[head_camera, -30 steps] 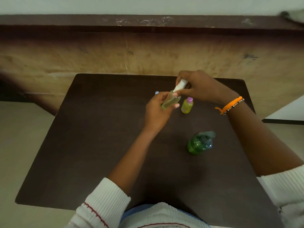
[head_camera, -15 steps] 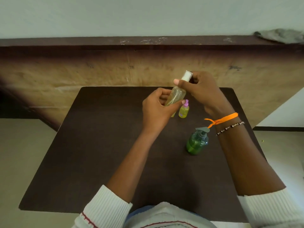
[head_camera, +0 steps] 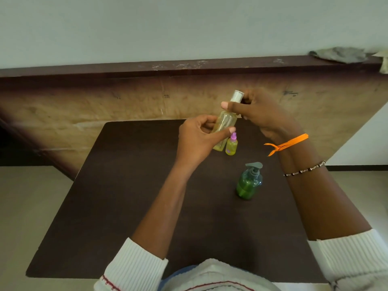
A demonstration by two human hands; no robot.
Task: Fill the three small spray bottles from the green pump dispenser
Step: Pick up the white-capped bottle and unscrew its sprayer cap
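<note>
**Tall spray bottle held in both hands above the table**

The left hand (head_camera: 196,139) gripped the body of a tall clear spray bottle (head_camera: 225,122) holding yellowish liquid, thumb across the front and fingers curled behind it. The bottle was raised off the table and leaned slightly, its top toward the upper right of the frame. The right hand (head_camera: 262,114) held the bottle's upper end, with the thumb laid across the neck just below the white cap (head_camera: 236,95) and the fingers curled behind the cap. Whether the cap was seated tight or loose could not be told.

A small yellow spray bottle with a pink top (head_camera: 231,144) stood upright on the dark brown table (head_camera: 126,196), just below and right of the held bottle, at frame centre. The lower end of the held bottle appeared beside it; contact between the two could not be determined. A third small bottle was not identifiable.

The green pump dispenser (head_camera: 249,182) stood upright on the table at right of centre, nearer the person than the yellow bottle and apart from it, with its grey pump head pointing toward the right. Neither hand touched it.

The right wrist carried an orange band (head_camera: 287,143) and a beaded bracelet (head_camera: 304,171). White ribbed sleeves (head_camera: 134,267) covered both forearms at the bottom of the frame. A grey cloth (head_camera: 338,54) lay on the ledge at upper right.
</note>
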